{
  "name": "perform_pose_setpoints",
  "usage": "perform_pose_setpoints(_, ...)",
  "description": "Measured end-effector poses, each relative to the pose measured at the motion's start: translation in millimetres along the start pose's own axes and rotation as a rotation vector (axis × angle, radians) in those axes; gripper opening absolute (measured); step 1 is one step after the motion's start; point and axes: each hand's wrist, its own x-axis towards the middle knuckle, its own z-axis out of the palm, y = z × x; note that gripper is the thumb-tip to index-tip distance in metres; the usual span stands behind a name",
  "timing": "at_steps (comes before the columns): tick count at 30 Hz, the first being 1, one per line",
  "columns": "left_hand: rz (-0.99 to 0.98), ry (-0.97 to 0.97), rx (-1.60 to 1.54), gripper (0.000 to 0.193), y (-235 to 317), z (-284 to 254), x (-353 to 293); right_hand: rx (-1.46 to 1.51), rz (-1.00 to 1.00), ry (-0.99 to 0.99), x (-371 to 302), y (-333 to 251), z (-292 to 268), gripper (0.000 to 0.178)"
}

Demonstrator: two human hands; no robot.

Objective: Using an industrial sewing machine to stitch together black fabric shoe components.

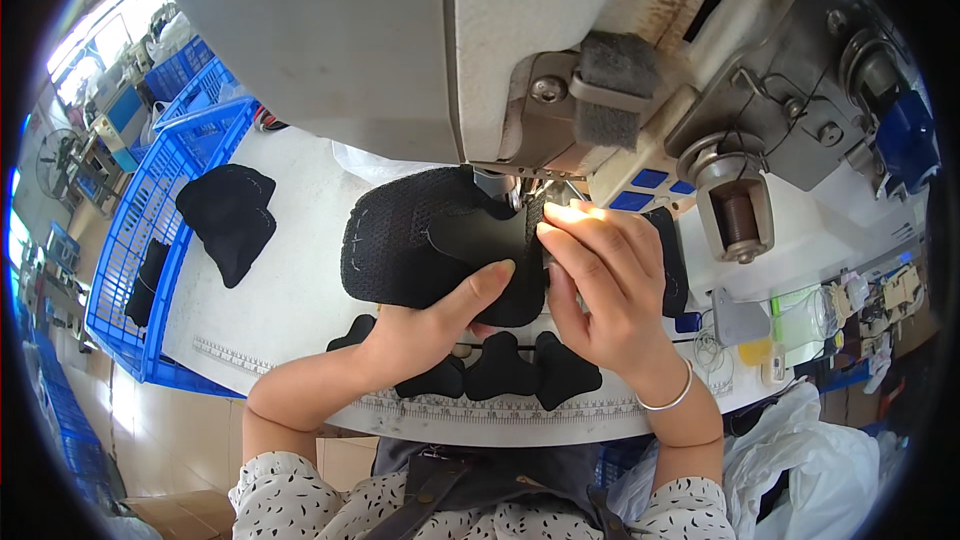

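A curved black mesh fabric piece point(395, 240), with a smooth dark lining showing, lies under the needle area point(520, 188) of a sewing machine point(350, 50). My left hand point(425, 330) grips its near edge, thumb on top and the other fingers mostly hidden beneath. On the piece's right side, my right hand point(608, 285) pinches the edge close to the needle, fingers bent. Several small black fabric pieces point(500, 368) lie in a row just below both hands. Another black part point(668, 260) sits partly behind my right hand.
A black fabric piece point(230, 220) rests on the white table point(300, 290) at left, beside a blue plastic crate point(150, 240). A ruler strip point(590, 414) runs along the near edge. A thread bobbin point(738, 215) hangs at right, above small tools. White plastic bags point(800, 450) sit lower right.
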Motion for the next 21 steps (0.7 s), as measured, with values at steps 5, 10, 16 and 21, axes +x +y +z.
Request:
perform_pose_setpoints(5, 0.036, 0.040, -0.034, 0.019, -2.5, 4.6, 0.5, 0.006, -0.034, 0.040, -0.4, 5.2, 0.3, 0.036)
perform_pose_setpoints(10, -0.067, 0.002, -0.098, 0.020, -4.2, -1.4, 0.3, 0.019, -0.076, 0.053, 1.0, 8.9, 2.9, 0.039)
perform_pose_setpoints(16, -0.027, -0.046, -0.055, 0.017, -1.9, -3.3, -2.5, 0.028, -0.159, 0.002, 2.0, 7.3, -3.2, 0.040)
perform_pose_setpoints(21, -0.038, -0.028, -0.070, 0.015, -2.3, 0.1, -4.6, -0.016, -0.192, 0.015, 0.2, 5.9, -4.2, 0.035)
